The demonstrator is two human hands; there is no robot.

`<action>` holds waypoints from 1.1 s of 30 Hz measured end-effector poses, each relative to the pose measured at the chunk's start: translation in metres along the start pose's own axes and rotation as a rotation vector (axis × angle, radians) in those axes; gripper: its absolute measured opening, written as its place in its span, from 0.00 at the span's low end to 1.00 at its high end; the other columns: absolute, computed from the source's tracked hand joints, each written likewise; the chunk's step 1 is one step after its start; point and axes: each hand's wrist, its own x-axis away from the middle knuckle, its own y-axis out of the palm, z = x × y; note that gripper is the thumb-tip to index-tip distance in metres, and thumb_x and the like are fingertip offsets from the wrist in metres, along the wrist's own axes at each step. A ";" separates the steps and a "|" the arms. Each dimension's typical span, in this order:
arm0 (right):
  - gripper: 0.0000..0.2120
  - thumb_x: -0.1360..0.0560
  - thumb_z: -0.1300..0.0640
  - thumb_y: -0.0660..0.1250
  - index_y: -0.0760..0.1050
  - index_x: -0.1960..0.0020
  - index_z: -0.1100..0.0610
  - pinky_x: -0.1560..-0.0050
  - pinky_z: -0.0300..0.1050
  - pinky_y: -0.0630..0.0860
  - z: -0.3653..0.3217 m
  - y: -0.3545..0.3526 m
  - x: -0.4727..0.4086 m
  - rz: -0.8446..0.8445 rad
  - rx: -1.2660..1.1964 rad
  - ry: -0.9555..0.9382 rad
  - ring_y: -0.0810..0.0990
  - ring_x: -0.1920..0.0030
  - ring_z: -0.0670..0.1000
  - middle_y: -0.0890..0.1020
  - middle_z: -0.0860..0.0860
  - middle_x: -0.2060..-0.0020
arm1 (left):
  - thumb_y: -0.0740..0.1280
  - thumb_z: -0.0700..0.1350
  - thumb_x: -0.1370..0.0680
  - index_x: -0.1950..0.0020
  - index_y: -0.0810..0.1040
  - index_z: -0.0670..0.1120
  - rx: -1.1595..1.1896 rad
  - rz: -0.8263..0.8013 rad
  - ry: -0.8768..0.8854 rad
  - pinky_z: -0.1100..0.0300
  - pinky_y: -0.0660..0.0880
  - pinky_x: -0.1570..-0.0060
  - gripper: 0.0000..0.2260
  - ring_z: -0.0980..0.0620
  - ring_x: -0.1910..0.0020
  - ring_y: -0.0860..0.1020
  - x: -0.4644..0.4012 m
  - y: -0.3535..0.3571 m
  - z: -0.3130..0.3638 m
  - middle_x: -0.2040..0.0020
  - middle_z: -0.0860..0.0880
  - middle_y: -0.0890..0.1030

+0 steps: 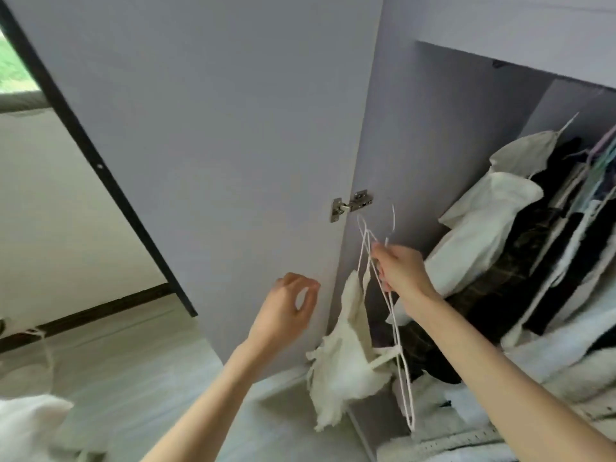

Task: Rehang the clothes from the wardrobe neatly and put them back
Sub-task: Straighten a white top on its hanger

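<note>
Open wardrobe door beside pale floor, possibly carpeted.

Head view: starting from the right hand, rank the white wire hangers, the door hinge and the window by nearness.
1. White wire hangers: held in the right hand.
2. Door hinge: just above, on the door edge.
3. Window: far upper left.
</note>
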 end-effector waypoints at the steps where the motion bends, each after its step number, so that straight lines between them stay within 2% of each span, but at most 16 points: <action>1: 0.21 0.22 0.49 0.59 0.75 0.58 0.68 0.61 0.51 0.69 0.006 0.000 0.010 0.022 0.049 -0.040 0.70 0.68 0.54 0.73 0.57 0.70 | 0.61 0.45 0.21 0.44 0.80 0.47 -0.029 0.021 -0.006 0.69 0.64 0.54 0.10 0.51 0.48 0.76 0.007 -0.007 -0.007 0.47 0.50 0.78; 3: 0.24 0.22 0.47 0.60 0.76 0.58 0.69 0.63 0.47 0.69 0.011 0.000 0.030 0.063 0.112 -0.135 0.71 0.67 0.55 0.75 0.58 0.70 | 0.61 0.44 0.21 0.42 0.79 0.47 -0.081 0.056 -0.006 0.68 0.64 0.50 0.11 0.51 0.45 0.76 0.018 -0.020 -0.016 0.45 0.49 0.78; 5: 0.22 0.23 0.46 0.60 0.77 0.63 0.62 0.65 0.44 0.67 0.008 0.001 0.047 0.093 0.169 -0.204 0.72 0.69 0.50 0.75 0.51 0.73 | 0.61 0.44 0.21 0.38 0.76 0.47 -0.122 0.078 -0.005 0.66 0.64 0.44 0.12 0.50 0.41 0.73 0.024 -0.032 -0.020 0.41 0.49 0.77; 7: 0.20 0.23 0.45 0.60 0.77 0.67 0.56 0.64 0.46 0.70 0.003 0.005 0.061 0.132 0.242 -0.305 0.74 0.70 0.49 0.74 0.47 0.76 | 0.60 0.44 0.20 0.34 0.73 0.47 -0.154 0.102 0.012 0.64 0.63 0.40 0.15 0.50 0.37 0.71 0.029 -0.041 -0.022 0.38 0.48 0.75; 11: 0.22 0.24 0.46 0.63 0.77 0.71 0.58 0.65 0.48 0.73 -0.015 0.029 0.079 0.141 0.276 -0.523 0.75 0.73 0.50 0.75 0.47 0.79 | 0.59 0.50 0.20 0.30 0.67 0.51 -0.289 0.111 0.053 0.55 0.61 0.34 0.18 0.49 0.32 0.65 0.046 -0.060 -0.028 0.31 0.50 0.69; 13: 0.23 0.24 0.45 0.63 0.75 0.73 0.57 0.66 0.45 0.70 -0.028 0.046 0.089 0.098 0.282 -0.584 0.72 0.75 0.49 0.72 0.45 0.81 | 0.57 0.53 0.20 0.34 0.72 0.51 -0.324 0.110 0.075 0.54 0.65 0.37 0.16 0.49 0.36 0.70 0.062 -0.075 -0.034 0.36 0.50 0.73; 15: 0.24 0.24 0.45 0.63 0.76 0.73 0.57 0.67 0.45 0.67 -0.043 0.064 0.097 0.049 0.272 -0.616 0.71 0.75 0.49 0.71 0.47 0.82 | 0.53 0.58 0.20 0.43 0.78 0.48 -0.268 0.152 0.113 0.58 0.73 0.47 0.20 0.51 0.48 0.75 0.083 -0.094 -0.039 0.47 0.50 0.77; 18: 0.24 0.25 0.44 0.63 0.74 0.75 0.56 0.66 0.43 0.63 -0.071 0.090 0.112 -0.013 0.262 -0.642 0.69 0.76 0.48 0.70 0.47 0.84 | 0.52 0.59 0.20 0.53 0.78 0.44 -0.273 0.327 0.158 0.63 0.71 0.59 0.23 0.54 0.60 0.72 0.117 -0.124 -0.049 0.58 0.50 0.75; 21: 0.25 0.25 0.44 0.64 0.70 0.77 0.53 0.67 0.44 0.62 -0.112 0.120 0.132 -0.100 0.226 -0.714 0.66 0.78 0.48 0.69 0.42 0.85 | 0.56 0.55 0.21 0.59 0.76 0.43 -0.380 0.521 0.079 0.62 0.68 0.64 0.19 0.53 0.63 0.71 0.144 -0.162 -0.054 0.63 0.51 0.74; 23: 0.25 0.25 0.44 0.64 0.70 0.78 0.53 0.68 0.43 0.62 -0.142 0.144 0.148 -0.170 0.154 -0.782 0.67 0.79 0.47 0.67 0.44 0.86 | 0.56 0.54 0.21 0.61 0.74 0.44 -0.446 0.649 0.004 0.59 0.70 0.67 0.17 0.52 0.65 0.72 0.159 -0.192 -0.054 0.66 0.52 0.74; 25: 0.24 0.25 0.45 0.64 0.72 0.76 0.53 0.68 0.42 0.63 -0.170 0.169 0.167 -0.237 0.072 -0.881 0.67 0.79 0.45 0.67 0.44 0.86 | 0.57 0.53 0.21 0.63 0.73 0.44 -0.492 0.770 -0.056 0.56 0.71 0.67 0.17 0.50 0.66 0.72 0.176 -0.225 -0.055 0.67 0.51 0.73; 27: 0.23 0.24 0.43 0.63 0.76 0.72 0.56 0.67 0.42 0.64 -0.193 0.196 0.189 -0.264 0.002 -1.015 0.68 0.78 0.44 0.69 0.43 0.85 | 0.58 0.52 0.21 0.64 0.73 0.44 -0.513 0.881 -0.092 0.56 0.70 0.63 0.16 0.49 0.66 0.70 0.196 -0.260 -0.057 0.68 0.51 0.73; 30: 0.25 0.25 0.40 0.57 0.77 0.66 0.59 0.66 0.42 0.65 -0.215 0.235 0.220 -0.182 -0.049 -1.287 0.71 0.73 0.47 0.72 0.45 0.78 | 0.59 0.52 0.21 0.65 0.72 0.43 -0.586 1.027 -0.125 0.62 0.66 0.60 0.17 0.50 0.67 0.70 0.235 -0.311 -0.059 0.69 0.49 0.73; 33: 0.18 0.23 0.46 0.59 0.77 0.64 0.56 0.55 0.42 0.63 -0.223 0.272 0.238 -0.055 -0.066 -1.515 0.76 0.66 0.50 0.77 0.46 0.71 | 0.59 0.52 0.21 0.64 0.73 0.42 -0.668 1.152 -0.178 0.65 0.64 0.59 0.17 0.49 0.67 0.70 0.283 -0.355 -0.058 0.68 0.48 0.74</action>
